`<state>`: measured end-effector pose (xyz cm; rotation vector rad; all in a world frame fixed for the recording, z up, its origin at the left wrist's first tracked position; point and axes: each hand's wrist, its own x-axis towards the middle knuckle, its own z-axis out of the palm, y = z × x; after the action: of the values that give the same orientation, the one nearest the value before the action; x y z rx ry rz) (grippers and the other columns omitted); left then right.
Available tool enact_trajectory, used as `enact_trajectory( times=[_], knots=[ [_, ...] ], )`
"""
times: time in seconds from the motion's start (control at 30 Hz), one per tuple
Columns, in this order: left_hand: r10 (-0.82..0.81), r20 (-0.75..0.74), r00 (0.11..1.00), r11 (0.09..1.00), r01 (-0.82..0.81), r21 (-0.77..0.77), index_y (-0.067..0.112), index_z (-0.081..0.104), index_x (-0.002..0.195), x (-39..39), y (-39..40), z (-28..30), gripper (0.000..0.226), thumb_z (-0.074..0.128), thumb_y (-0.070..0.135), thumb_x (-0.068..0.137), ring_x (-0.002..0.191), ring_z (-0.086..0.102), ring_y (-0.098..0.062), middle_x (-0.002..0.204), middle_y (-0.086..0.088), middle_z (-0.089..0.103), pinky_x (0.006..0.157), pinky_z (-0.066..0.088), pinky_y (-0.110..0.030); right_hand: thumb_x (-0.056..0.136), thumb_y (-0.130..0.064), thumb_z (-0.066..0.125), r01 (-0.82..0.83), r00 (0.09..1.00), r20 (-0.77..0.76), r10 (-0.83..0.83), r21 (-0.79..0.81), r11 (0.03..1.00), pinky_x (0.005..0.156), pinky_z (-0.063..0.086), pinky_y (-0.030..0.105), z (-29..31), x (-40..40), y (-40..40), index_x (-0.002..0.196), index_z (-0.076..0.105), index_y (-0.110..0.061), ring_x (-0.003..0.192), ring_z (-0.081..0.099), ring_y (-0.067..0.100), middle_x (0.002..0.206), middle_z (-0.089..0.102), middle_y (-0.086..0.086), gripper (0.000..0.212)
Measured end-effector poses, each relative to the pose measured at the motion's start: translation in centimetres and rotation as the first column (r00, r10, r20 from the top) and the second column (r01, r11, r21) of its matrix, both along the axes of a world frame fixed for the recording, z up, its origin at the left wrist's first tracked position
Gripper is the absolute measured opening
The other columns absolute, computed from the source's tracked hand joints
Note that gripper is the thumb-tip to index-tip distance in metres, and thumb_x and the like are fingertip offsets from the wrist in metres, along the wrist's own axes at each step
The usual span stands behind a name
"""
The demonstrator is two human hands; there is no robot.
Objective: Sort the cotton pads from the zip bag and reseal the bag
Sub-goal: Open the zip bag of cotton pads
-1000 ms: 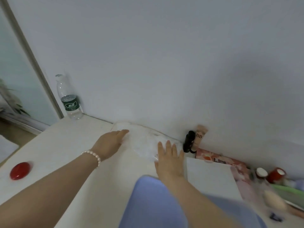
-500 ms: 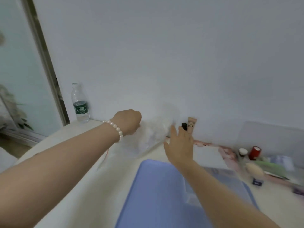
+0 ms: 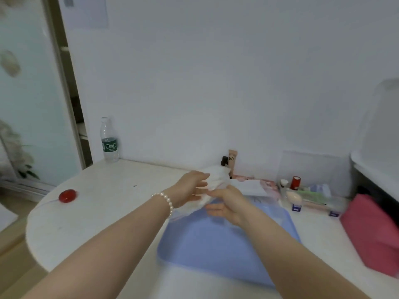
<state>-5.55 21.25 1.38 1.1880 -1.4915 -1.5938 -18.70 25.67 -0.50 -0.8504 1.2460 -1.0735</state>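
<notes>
Both hands have lifted the bag (image 3: 212,180) off the table, left hand (image 3: 191,186) gripping its side, right hand (image 3: 226,203) loosely cupped beneath; held between them above the tray (image 3: 216,244), pads could spill if it tips.

Both hands hid much of the zip bag (image 3: 216,179), and blur made its seal and contents unreadable. The left hand (image 3: 192,186) and right hand (image 3: 228,203) were smeared, so their fingers' hold was unclear. The pink box (image 3: 371,231) ran off the right edge.
</notes>
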Motion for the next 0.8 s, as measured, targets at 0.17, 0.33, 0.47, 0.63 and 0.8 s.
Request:
enact_trajectory(
  times=[0.17,0.33,0.47,0.63,0.8],
  knots=[
    [0.129,0.633,0.763,0.824,0.272,-0.496,0.007,0.068,0.104,1.1,0.7,-1.8,0.028,0.069,0.013,0.077,0.099,0.062,-0.017,0.102,-0.004,0.067,0.084,0.048,-0.025,0.093,0.0,0.049,0.182,0.97,0.16,-0.184,0.024,0.983,0.084,0.049,0.042,-0.3,-0.7,0.1,0.129,0.041,0.008,0.095,0.061,0.038,0.115,0.055,0.022,0.038],
    [0.211,0.73,0.65,0.718,0.403,-0.567,-0.002,0.067,0.078,0.9,-0.4,-2.6,0.023,0.052,0.012,0.089,0.065,0.05,-0.02,0.079,-0.018,0.068,0.06,0.038,-0.026,0.092,0.002,0.049,0.248,0.947,0.212,-0.241,-0.003,0.969,0.088,0.049,0.041,-0.2,-0.8,-0.3,0.139,0.027,0.003,0.094,0.062,0.034,0.115,0.054,0.022,0.053],
    [0.084,0.577,0.812,0.831,0.263,-0.491,0.012,0.066,0.062,0.9,-1.6,-0.8,0.024,0.063,0.007,0.085,0.049,0.051,0.002,0.06,-0.001,0.063,0.056,0.041,-0.01,0.084,-0.003,0.064,0.304,0.948,0.131,-0.289,-0.107,0.947,0.085,0.053,0.038,-1.0,-0.6,-0.3,0.128,0.033,-0.01,0.087,0.066,0.03,0.104,0.059,0.018,0.054],
    [-0.135,0.405,0.904,0.906,0.278,-0.32,0.014,0.068,0.058,1.0,-2.2,0.3,0.026,0.071,-0.001,0.078,0.056,0.058,-0.009,0.057,0.001,0.065,0.057,0.05,-0.018,0.085,-0.027,0.066,0.188,0.974,-0.084,-0.209,-0.212,0.959,0.07,0.057,0.031,-1.3,0.3,-0.4,0.071,0.049,-0.005,0.067,0.065,0.026,0.075,0.061,0.017,0.031],
    [-0.232,0.38,0.895,0.915,0.334,-0.227,0.013,0.064,0.053,1.0,-1.9,0.5,0.025,0.078,0.007,0.073,0.047,0.053,-0.006,0.048,0.004,0.061,0.05,0.044,-0.016,0.092,-0.019,0.055,0.061,0.983,-0.148,-0.108,-0.291,0.955,0.075,0.058,0.032,-1.1,-0.1,-0.4,0.069,0.047,-0.005,0.065,0.068,0.022,0.073,0.063,0.015,0.029]
  ],
)
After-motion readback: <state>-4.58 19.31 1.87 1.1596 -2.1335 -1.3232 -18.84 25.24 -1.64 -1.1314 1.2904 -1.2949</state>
